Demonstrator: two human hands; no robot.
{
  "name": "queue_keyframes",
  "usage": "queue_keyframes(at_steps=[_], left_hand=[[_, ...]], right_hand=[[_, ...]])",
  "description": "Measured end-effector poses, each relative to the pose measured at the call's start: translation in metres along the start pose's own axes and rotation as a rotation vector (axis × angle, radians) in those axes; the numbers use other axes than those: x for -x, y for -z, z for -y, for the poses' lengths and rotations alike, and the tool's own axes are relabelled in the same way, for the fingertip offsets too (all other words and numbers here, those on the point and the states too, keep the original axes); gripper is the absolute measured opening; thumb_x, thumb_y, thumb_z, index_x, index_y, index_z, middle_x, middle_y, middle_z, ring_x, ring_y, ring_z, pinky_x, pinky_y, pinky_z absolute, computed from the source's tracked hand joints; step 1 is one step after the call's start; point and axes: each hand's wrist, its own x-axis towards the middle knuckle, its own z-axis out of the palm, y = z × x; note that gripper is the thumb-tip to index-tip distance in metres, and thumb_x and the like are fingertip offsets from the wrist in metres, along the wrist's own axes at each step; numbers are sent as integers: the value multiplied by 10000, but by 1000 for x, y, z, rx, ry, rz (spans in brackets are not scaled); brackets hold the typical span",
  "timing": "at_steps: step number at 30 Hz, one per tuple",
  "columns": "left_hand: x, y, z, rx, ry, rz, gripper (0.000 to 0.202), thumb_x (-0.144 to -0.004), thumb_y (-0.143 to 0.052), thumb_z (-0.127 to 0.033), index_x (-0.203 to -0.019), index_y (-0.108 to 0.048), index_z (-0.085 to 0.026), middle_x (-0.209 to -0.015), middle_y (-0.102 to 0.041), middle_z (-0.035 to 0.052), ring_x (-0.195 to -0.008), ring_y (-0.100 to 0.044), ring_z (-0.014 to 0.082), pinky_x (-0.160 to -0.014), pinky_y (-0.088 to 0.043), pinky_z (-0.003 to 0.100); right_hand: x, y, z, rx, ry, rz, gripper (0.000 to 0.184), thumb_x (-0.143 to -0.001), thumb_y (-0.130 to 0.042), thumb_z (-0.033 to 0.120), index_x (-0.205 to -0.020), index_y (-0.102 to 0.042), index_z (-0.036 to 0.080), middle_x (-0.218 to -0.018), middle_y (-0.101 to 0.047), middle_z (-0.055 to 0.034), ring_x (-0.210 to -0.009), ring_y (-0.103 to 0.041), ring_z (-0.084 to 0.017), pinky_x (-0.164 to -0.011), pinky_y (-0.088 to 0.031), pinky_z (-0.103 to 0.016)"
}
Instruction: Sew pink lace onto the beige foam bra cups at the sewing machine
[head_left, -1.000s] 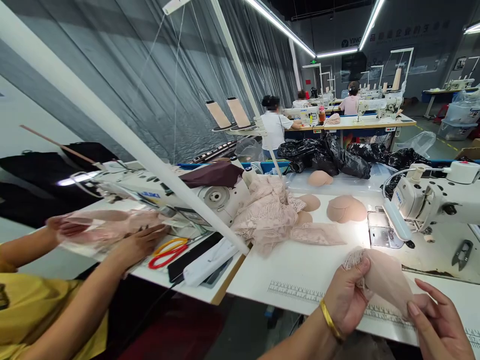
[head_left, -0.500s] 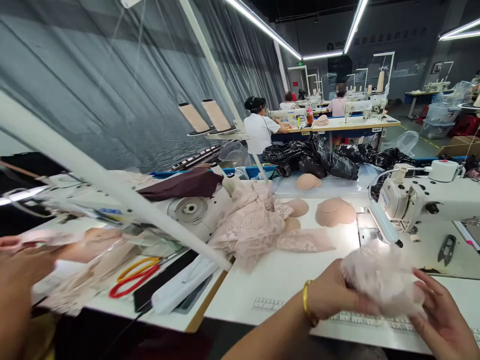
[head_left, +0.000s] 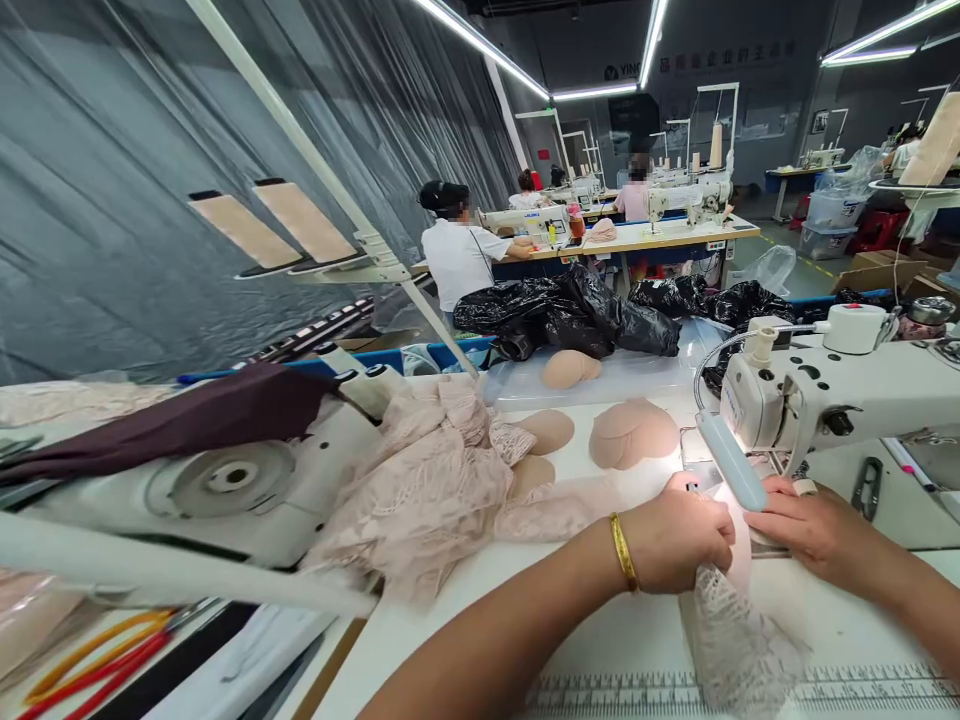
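My left hand [head_left: 679,538], with a gold bangle on the wrist, is closed on a pale pink lace piece [head_left: 731,630] that trails toward me over the white table [head_left: 570,640]. My right hand [head_left: 806,525] lies with its fingers pressed on the same piece, right under the head of the white sewing machine [head_left: 832,385]. Both hands sit at the machine's lit needle area; the needle itself is hidden behind its lamp.
A heap of pink lace [head_left: 442,480] and several beige foam cups [head_left: 634,435] lie left of the machine. Another sewing machine [head_left: 225,480] under dark cloth stands at left, red and yellow scissors [head_left: 90,665] before it. Thread snips [head_left: 866,487] lie at right. Black bags [head_left: 570,310] and seated workers are behind.
Both hands moved forward from the table's front edge to the needle area, carrying the lace piece and laying it flat. The view swung right, and the neighbour's arms left the picture.
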Motion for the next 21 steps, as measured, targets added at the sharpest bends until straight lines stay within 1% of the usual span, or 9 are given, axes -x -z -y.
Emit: queue_keyframes(at_steps=[2,5,7,9,13,18,21], left_hand=[[1,-1,-1,12,17,-10,113,-848,-708,-129,-859,-765,-226,-1205,-744,16,-1078,-673,250,-1121,-315,585],[2,-2,-3,14,31,-33,106,-838,-718,-132,-838,-760,-229,-1170,-749,0,-1066,-665,229,-1106,-316,539],[2,-2,-4,9,34,-45,106,-835,-726,-134,-839,-758,-235,-1165,-749,-9,-1060,-661,215,-1088,-328,499],[3,-2,-4,4,39,-48,104,-832,-734,-139,-840,-756,-240,-1172,-748,-14,-1048,-661,202,-1070,-341,466],[4,0,-4,6,53,-27,118,-830,-728,-128,-848,-752,-242,-1202,-746,-7,-1032,-665,198,-1053,-346,453],[3,-1,-5,6,51,-20,120,-836,-706,-130,-876,-754,-234,-1213,-748,8,-1046,-667,214,-1009,-360,449],[3,0,-5,-1,49,-14,134,-837,-696,-131,-893,-757,-235,-1213,-747,5,-1043,-664,215,-992,-364,439]], right_hand=[[3,2,-1,-2,-31,18,462,-971,-389,9,-1146,-720,279,-1144,-776,-26,-958,-677,-191,-741,-501,-290],[-2,5,-2,1,-60,-8,398,-1028,-394,69,-1119,-718,282,-1179,-770,-15,-946,-682,-188,-777,-494,-307],[-6,7,-1,-23,-52,-32,386,-1040,-390,80,-1098,-714,282,-1154,-770,-2,-951,-678,-186,-800,-486,-310],[-9,7,1,-35,-55,-58,394,-1041,-379,78,-1096,-709,285,-1126,-767,8,-901,-662,-180,-777,-475,-305],[-8,6,3,-22,-92,-44,403,-1041,-375,83,-1140,-700,300,-1080,-750,14,-804,-603,-179,-736,-463,-300],[-3,3,0,-24,-104,-5,393,-1042,-386,96,-1154,-700,305,-1120,-749,-3,-903,-641,-199,-772,-481,-310],[-1,2,-2,-13,-127,25,407,-1028,-386,90,-1165,-703,305,-1130,-757,-15,-884,-659,-205,-751,-494,-317]])
